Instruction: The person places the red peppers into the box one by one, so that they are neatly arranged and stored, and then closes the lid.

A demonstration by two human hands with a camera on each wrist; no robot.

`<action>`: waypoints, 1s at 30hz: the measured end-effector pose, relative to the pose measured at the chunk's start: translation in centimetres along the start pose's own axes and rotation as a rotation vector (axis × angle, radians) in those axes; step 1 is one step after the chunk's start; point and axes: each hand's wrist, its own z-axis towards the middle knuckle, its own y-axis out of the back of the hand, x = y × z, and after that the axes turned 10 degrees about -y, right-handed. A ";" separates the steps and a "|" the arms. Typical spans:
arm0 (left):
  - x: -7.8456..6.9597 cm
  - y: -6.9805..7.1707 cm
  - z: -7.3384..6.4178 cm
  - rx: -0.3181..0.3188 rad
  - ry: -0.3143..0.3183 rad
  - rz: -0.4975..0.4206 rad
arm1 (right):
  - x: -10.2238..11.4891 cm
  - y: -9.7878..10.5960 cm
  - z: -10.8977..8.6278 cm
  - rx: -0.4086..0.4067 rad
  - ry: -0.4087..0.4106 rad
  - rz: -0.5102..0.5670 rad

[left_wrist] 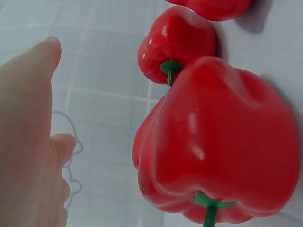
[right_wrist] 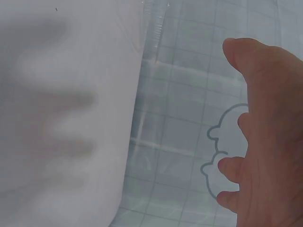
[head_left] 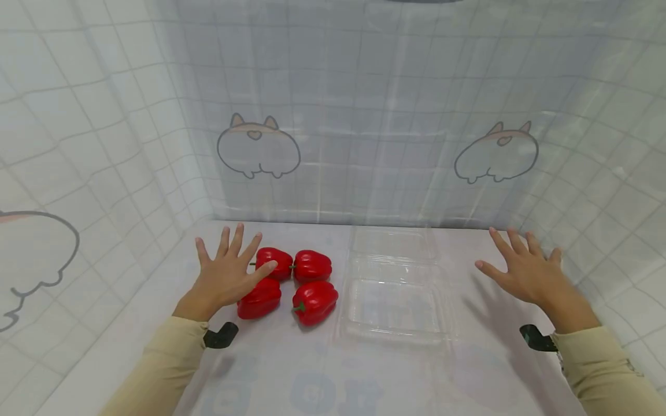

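Far left, beyond the left grip: pale sheet wall [head_left: 119, 115], grid lines, part of a cartoon outline [head_left: 31, 260]. Beige left sleeve [head_left: 161, 370], black wrist piece [head_left: 221, 335] at its cuff. Left grip [head_left: 225, 278] raised over white counter [head_left: 281, 358], fingers straight and spread wide, nothing held.

Four glossy red peppers with green stems on counter, right of left grip. Front-left pepper [head_left: 258, 300] nearest, just below thumb in head view; back-left pepper [head_left: 274, 255] partly behind thumb. Back-right pepper [head_left: 313, 266] and front-right pepper [head_left: 315, 303] farther right. Faint pastel lettering [head_left: 312, 394] on counter, nearer the person than the peppers.

Ahead of both grips: bluish-grey gridded back sheet [head_left: 338, 115], wrinkled, shiny, left drawing [head_left: 258, 149] and right drawing [head_left: 496, 155] of round animal rumps.

Between grips, right of peppers: clear plastic box [head_left: 395, 306], unfolded, two halves one behind the other.

Right grip [head_left: 533, 277] well right of box, above counter, fingers spread, holding nothing; finger shadows [right_wrist: 71, 99] on counter. Black wrist band [head_left: 538, 338], beige right sleeve [head_left: 606, 375]. Far right: gridded side sheet [head_left: 624, 162].
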 end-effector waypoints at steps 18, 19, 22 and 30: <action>-1.1 -1.0 -1.6 -0.054 0.013 -0.031 | 0.9 -1.2 -0.9 -0.116 0.031 0.024; -1.2 -1.1 -1.6 -0.057 0.016 -0.035 | 1.0 -1.4 -1.0 -0.131 0.040 0.025; -1.4 -1.4 -1.8 -0.071 0.018 -0.042 | 1.1 -1.8 -1.3 -0.173 0.067 0.041; -2.2 -2.3 -2.2 -0.151 0.006 -0.073 | 1.7 -3.0 -1.8 -0.105 0.066 0.228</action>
